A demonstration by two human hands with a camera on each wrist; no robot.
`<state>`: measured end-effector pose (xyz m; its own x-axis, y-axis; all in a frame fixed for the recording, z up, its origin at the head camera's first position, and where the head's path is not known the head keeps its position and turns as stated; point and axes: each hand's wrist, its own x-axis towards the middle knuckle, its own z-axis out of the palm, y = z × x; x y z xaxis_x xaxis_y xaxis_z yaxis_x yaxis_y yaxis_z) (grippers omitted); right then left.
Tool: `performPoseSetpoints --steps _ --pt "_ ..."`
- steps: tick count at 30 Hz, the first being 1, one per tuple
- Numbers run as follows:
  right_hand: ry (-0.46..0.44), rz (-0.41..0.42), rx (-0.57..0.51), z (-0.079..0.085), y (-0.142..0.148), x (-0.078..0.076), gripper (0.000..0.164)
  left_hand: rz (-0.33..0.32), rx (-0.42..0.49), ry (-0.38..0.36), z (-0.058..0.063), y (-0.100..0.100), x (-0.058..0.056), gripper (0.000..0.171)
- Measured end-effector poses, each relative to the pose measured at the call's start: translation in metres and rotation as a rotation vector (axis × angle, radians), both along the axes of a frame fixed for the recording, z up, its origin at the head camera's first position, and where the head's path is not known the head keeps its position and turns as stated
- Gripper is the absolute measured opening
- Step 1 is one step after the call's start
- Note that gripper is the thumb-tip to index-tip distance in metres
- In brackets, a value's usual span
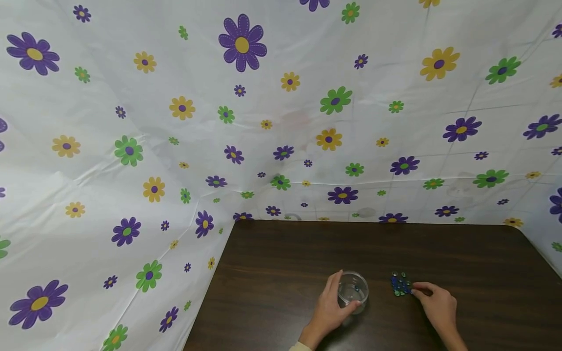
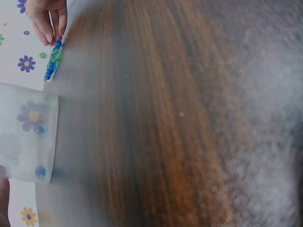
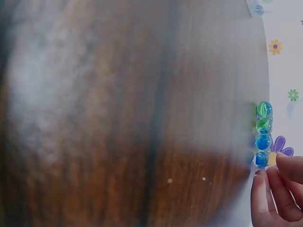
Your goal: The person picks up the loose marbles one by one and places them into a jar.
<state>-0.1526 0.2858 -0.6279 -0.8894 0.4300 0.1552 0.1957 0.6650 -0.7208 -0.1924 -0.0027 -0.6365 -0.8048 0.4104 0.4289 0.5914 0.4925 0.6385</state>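
Observation:
My left hand [image 1: 328, 308] curls round a clear container [image 1: 353, 279] standing on the dark wooden table. A few marbles lie at its bottom; a blue marble [image 2: 41, 171] shows through its wall in the left wrist view. To the right, several blue and green glass marbles [image 1: 398, 283] sit packed together in a small group. My right hand [image 1: 439, 306] is at the near right edge of this group, with thumb and fingertips pinching a blue marble [image 3: 261, 159]. That marble is still level with the others beside it.
The dark table [image 1: 281, 273] has a far edge against a white flowered curtain [image 1: 281, 122], which also hangs along the left side. A gap of bare tabletop lies between the container and the marble group.

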Motion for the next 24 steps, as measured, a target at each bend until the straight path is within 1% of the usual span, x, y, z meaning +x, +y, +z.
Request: performPoseSetpoints --steps 12,17,24 --pt "-0.015 0.003 -0.003 -0.0041 -0.0012 -0.0014 0.014 0.001 -0.004 0.000 -0.0009 0.0000 -0.0002 0.082" --pt "-0.029 -0.001 -0.017 -0.0038 -0.0018 -0.0018 0.014 -0.001 -0.001 0.009 -0.0004 0.0003 -0.0002 0.082" --pt "-0.042 0.010 -0.030 -0.0045 -0.0026 -0.0036 0.013 0.004 -0.009 0.003 -0.0012 0.0002 -0.0001 0.082"
